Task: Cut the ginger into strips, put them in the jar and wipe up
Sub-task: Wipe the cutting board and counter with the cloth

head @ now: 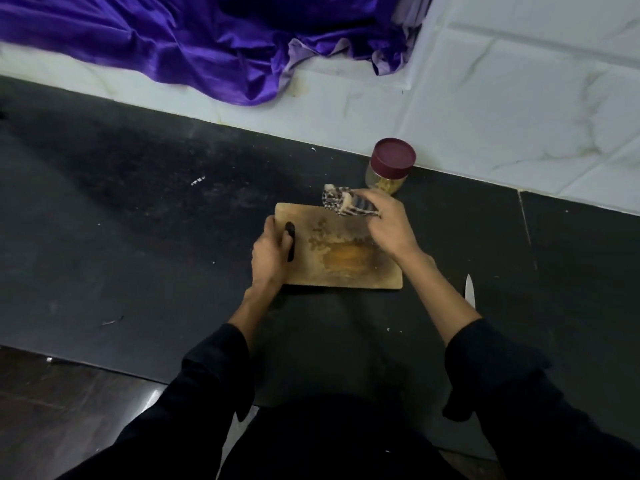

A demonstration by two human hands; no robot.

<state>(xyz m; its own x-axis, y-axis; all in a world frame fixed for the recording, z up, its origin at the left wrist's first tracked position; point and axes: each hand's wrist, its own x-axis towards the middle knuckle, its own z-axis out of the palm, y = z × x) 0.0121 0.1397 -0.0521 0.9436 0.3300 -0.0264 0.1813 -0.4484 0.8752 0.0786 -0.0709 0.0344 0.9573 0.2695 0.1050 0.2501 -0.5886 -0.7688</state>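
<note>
A wooden cutting board (346, 265) lies on the black counter (138, 220), stained yellow-brown in its middle. My left hand (272, 254) grips the board's left edge, beside its dark handle slot. My right hand (388, 225) holds a bunched, dark-and-white patterned cloth (343, 201) over the board's far right corner. Behind it stands the clear jar (389, 167), its maroon lid on and pale ginger strips showing inside. A knife blade (469, 289) peeks out right of my right forearm; its handle is hidden.
White marble-look wall tiles (502, 109) rise behind the counter. A purple satin cloth (207, 46) drapes over the ledge at the back left. The counter's front edge runs along the lower left, with dark floor below. Small white specks dot the counter.
</note>
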